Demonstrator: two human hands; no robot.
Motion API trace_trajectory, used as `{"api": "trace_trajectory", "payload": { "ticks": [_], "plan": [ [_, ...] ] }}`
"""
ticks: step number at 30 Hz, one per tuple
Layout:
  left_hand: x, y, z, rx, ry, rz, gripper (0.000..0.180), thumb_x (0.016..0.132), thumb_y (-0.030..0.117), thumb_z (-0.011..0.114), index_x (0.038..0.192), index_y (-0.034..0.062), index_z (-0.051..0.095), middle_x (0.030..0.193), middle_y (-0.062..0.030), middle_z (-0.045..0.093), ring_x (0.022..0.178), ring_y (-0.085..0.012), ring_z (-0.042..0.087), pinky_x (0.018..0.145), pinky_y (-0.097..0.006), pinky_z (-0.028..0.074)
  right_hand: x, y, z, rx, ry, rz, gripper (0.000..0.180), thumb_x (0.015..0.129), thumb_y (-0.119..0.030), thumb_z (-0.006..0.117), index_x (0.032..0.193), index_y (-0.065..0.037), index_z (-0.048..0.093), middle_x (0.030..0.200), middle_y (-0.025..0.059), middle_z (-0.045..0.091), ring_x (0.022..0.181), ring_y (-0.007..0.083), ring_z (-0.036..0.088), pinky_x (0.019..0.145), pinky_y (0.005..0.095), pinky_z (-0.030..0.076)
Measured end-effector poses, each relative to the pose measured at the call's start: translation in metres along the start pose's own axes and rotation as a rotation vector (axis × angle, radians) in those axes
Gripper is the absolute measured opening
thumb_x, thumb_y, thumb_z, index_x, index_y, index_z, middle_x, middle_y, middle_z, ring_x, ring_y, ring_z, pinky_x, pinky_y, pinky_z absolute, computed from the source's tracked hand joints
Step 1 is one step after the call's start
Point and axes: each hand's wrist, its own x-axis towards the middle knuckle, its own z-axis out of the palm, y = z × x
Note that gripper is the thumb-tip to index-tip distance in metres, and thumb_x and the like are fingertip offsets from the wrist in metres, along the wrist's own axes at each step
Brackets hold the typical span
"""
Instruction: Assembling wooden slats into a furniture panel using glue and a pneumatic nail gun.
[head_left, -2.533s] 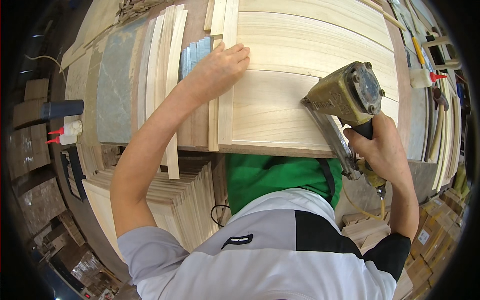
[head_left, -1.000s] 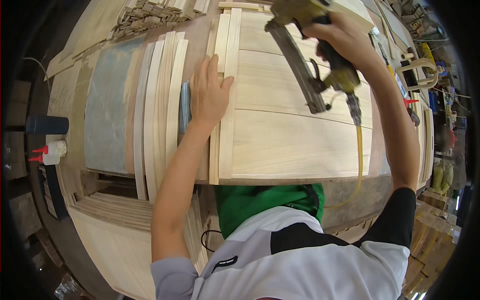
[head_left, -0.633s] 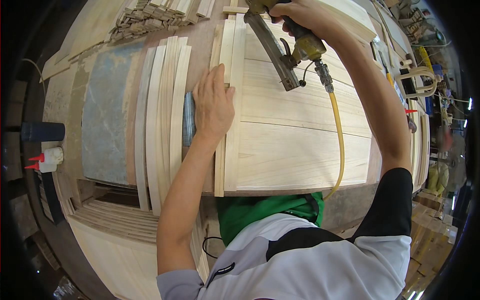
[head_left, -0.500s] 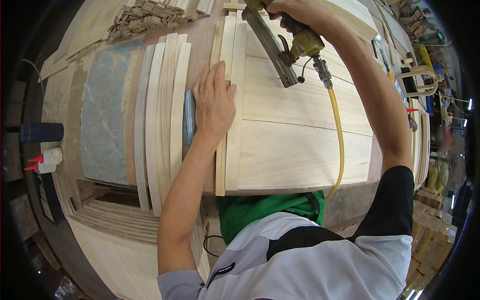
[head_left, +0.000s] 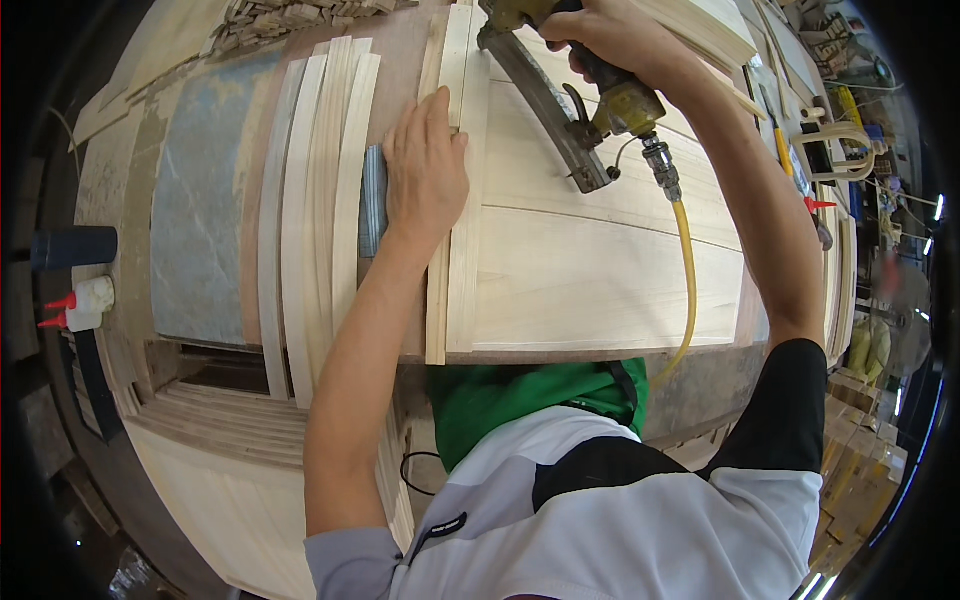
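Note:
My left hand (head_left: 424, 168) lies flat, fingers together, pressing two narrow wood strips (head_left: 450, 250) against the left edge of a pale wood panel (head_left: 590, 270) on the workbench. My right hand (head_left: 610, 35) grips a yellow pneumatic nail gun (head_left: 575, 110) near the panel's far end, its long magazine angled over the panel toward me. A yellow air hose (head_left: 686, 270) runs from the gun's base across the panel toward my body. The gun's nose is cut off at the top edge.
Several loose pale strips (head_left: 315, 200) lie left of my hand beside a grey metal bar (head_left: 372, 200). A blue-grey sheet (head_left: 200, 210) covers the bench's left part. Small wood offcuts (head_left: 290, 15) pile at the back. Stacked boards (head_left: 230, 440) sit below left; tools (head_left: 830, 150) clutter the right.
My right hand swung the nail gun from the near right edge up to the panel's far end. My left hand shifted onto the strips and has stayed there.

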Motion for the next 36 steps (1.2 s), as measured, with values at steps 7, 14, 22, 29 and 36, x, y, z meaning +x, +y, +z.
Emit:
{"api": "trace_trajectory", "payload": {
  "ticks": [7,14,22,29,36],
  "plan": [
    [-0.001,-0.002,0.004,0.052,0.035,0.012,0.051,0.090,0.008,0.057,0.136,-0.0018,0.038,0.128,-0.0231,0.051,0.121,-0.0388,0.046,0.101,-0.049,0.034,-0.045,-0.013,0.008,0.041,-0.068,-0.007,0.020,0.079,-0.014,0.061,0.079,0.006,0.060,0.061,0.0081,0.059,0.053,0.0153,0.060,0.050,0.0299,0.048],
    [0.000,-0.015,0.006,-0.053,0.144,0.032,0.042,0.093,0.005,0.049,0.134,-0.0015,0.041,0.124,-0.0202,0.055,0.114,-0.0361,0.052,0.095,-0.042,0.041,-0.070,0.005,0.027,-0.045,-0.021,-0.009,0.028,0.080,-0.023,0.063,0.090,0.003,0.060,0.062,0.0075,0.058,0.052,0.0115,0.059,0.049,0.0251,0.048],
    [0.001,-0.009,-0.003,-0.248,0.135,-0.115,0.035,0.095,0.003,0.041,0.130,-0.0008,0.048,0.117,-0.0171,0.062,0.111,-0.0319,0.058,0.094,-0.039,0.045,-0.101,0.004,0.037,-0.140,-0.035,0.049,0.030,0.082,-0.022,0.064,0.091,0.005,0.056,0.063,0.0060,0.058,0.050,0.0111,0.056,0.048,0.0266,0.047],
    [0.002,-0.004,-0.008,-0.304,0.113,-0.197,0.035,0.096,0.006,0.039,0.130,0.0004,0.050,0.117,-0.0142,0.063,0.111,-0.0299,0.058,0.096,-0.038,0.043,-0.128,0.005,0.049,-0.019,-0.082,-0.055,0.027,0.079,-0.017,0.062,0.084,0.009,0.056,0.062,0.0113,0.059,0.053,0.0166,0.060,0.052,0.0306,0.049],
    [0.009,0.001,-0.009,-0.388,0.201,-0.217,0.029,0.092,0.013,0.042,0.108,-0.0012,0.062,0.107,-0.0227,0.062,0.106,-0.0376,0.057,0.090,-0.043,0.044,-0.161,0.002,0.051,0.021,-0.168,-0.033,0.027,0.080,-0.017,0.063,0.085,0.009,0.055,0.063,0.0122,0.059,0.055,0.0167,0.060,0.053,0.0324,0.048]
  ]
}}
